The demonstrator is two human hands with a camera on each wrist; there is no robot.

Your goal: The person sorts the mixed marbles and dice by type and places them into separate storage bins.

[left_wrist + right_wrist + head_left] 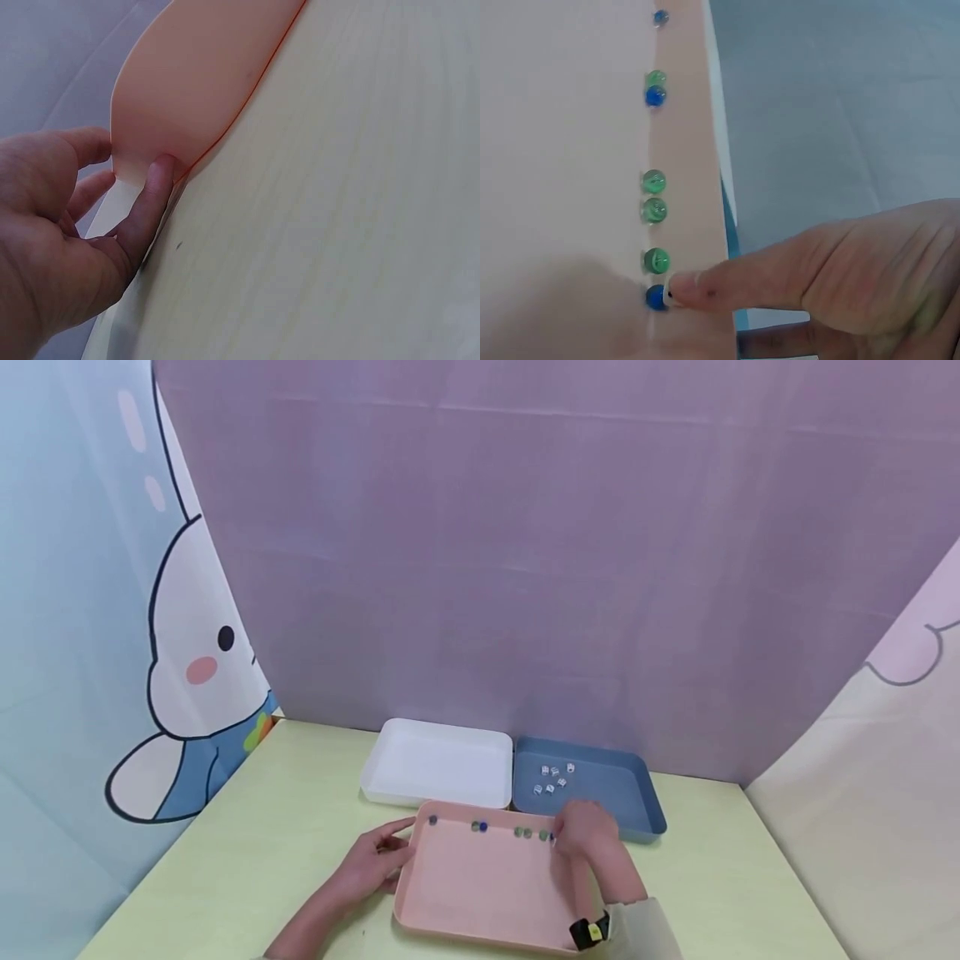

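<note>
A shallow pink tray point(487, 885) lies in front of me, with several green and blue glass marbles point(655, 181) lined up along its far wall. My left hand point(372, 860) holds the tray's left side near the far corner; in the left wrist view the thumb point(156, 176) lies on the outer wall and fingertips meet the rim. At the far right corner is my right hand point(588, 828). Its thumb tip pins a small white die point(669, 292) right beside a blue marble point(656, 298), and another finger passes behind the tray wall, partly hidden.
Behind the pink tray stand a white tray point(442, 764) on the left and a blue-grey tray point(622, 793) on the right. Several white dice point(555, 772) lie in the blue-grey one. A purple cloth point(525, 568) hangs behind the pale table point(300, 802).
</note>
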